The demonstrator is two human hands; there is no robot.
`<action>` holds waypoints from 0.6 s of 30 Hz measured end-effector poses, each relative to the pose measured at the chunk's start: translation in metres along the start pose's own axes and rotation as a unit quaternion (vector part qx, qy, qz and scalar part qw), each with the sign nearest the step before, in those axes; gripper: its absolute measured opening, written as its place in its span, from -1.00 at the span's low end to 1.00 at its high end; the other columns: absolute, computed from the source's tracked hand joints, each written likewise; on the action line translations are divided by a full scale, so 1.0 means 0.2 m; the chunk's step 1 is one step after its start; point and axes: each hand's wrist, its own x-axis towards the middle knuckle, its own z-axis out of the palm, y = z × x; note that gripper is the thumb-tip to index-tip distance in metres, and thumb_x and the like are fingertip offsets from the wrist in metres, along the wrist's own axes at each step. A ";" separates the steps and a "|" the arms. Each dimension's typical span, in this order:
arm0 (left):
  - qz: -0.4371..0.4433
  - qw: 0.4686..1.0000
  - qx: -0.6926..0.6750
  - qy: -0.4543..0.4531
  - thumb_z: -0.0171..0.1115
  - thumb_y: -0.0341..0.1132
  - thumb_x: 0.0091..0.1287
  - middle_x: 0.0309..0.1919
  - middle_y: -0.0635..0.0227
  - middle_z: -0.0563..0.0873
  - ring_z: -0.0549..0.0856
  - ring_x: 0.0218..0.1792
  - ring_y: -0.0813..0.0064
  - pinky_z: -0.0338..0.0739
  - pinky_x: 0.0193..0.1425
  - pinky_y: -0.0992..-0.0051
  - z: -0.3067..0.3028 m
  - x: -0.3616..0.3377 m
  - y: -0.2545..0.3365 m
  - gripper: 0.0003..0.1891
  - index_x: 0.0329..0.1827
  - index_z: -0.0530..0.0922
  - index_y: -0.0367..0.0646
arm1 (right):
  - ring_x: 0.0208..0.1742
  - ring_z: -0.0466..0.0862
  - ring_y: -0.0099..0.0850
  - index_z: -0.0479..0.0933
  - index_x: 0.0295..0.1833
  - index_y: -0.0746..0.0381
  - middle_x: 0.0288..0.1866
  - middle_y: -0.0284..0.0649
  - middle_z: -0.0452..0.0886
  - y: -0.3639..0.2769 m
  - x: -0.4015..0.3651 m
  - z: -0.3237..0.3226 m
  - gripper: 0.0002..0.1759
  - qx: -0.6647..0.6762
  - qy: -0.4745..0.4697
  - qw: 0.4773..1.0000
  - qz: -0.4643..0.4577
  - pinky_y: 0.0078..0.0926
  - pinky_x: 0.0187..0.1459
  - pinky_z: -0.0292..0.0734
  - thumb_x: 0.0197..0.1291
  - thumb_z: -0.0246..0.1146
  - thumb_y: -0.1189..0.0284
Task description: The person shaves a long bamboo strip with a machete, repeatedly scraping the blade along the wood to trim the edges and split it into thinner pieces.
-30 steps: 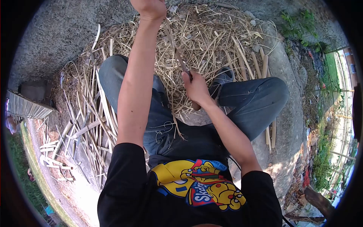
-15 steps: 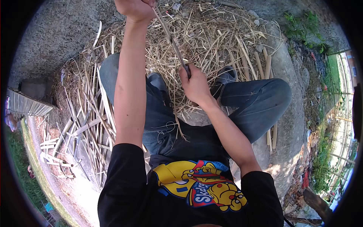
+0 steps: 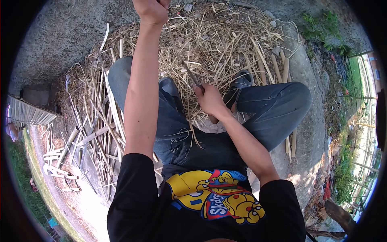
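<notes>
My right hand (image 3: pixel 211 101) is closed around the handle of a knife (image 3: pixel 190 74), low between my knees. The dark, narrow blade slants up and to the left; the handle's brown end shows below my palm. At the top edge of the view my left hand (image 3: pixel 151 11) is closed, its fingers partly cut off by the frame. A thin bamboo strip (image 3: pixel 172 37) runs from beside it down toward the blade and overlaps it in this view. Under both hands lies a thick litter of pale shavings (image 3: pixel 217 44).
Long split bamboo pieces (image 3: pixel 96 133) lie heaped to the left of my legs. More bamboo sticks (image 3: pixel 285 70) rest by my right knee. A rough grey wall (image 3: pixel 60 40) stands ahead. My bent legs (image 3: pixel 274 109) frame the work area, and frayed fibres (image 3: pixel 193 135) hang over my lap.
My left hand has shifted slightly right, toward the top edge. My right hand has moved a little down and to the right with the knife, exposing its handle end.
</notes>
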 end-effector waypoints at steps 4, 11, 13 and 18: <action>-0.059 0.928 -0.367 -0.002 0.00 0.36 0.52 -0.76 0.51 0.21 0.18 -0.75 0.58 0.14 -0.62 0.50 0.02 -0.07 0.10 -0.31 -0.64 0.26 0.01 | -0.47 0.67 -0.07 0.52 -0.10 0.38 -0.42 -0.01 0.65 -0.14 0.02 -0.15 -0.63 0.113 0.062 0.992 -0.009 -0.20 -0.35 0.57 0.55 0.16 0.23; 0.075 0.995 0.063 -0.029 -0.01 0.34 0.52 -0.76 0.52 0.20 0.18 -0.76 0.58 0.15 -0.62 0.50 0.01 -0.01 0.15 -0.32 -0.63 0.24 0.03 | -0.66 0.45 -0.64 0.48 0.25 0.33 -0.49 -0.33 0.48 -0.47 -0.06 -0.30 -0.57 0.355 0.139 0.915 -0.131 -0.64 -0.64 0.34 0.66 0.02 0.17; 0.061 0.997 0.015 0.043 -0.01 0.33 0.53 -0.77 0.51 0.21 0.18 -0.77 0.58 0.15 -0.63 0.52 0.08 -0.04 0.15 -0.32 -0.64 0.24 0.03 | -0.65 0.47 -0.60 0.49 0.22 0.33 -0.52 -0.32 0.48 -0.32 -0.02 -0.19 -0.58 0.266 0.136 0.946 -0.123 -0.59 -0.61 0.36 0.65 0.05 0.17; 0.043 0.992 0.077 -0.092 -0.01 0.28 0.56 -0.76 0.49 0.26 0.20 -0.76 0.58 0.16 -0.64 0.51 0.09 -0.06 0.13 -0.35 -0.63 0.30 0.02 | -0.59 0.58 -0.39 0.58 0.03 0.38 -0.50 -0.15 0.58 0.05 0.06 0.01 -0.61 0.012 0.018 0.999 -0.041 -0.31 -0.47 0.46 0.55 0.18 0.20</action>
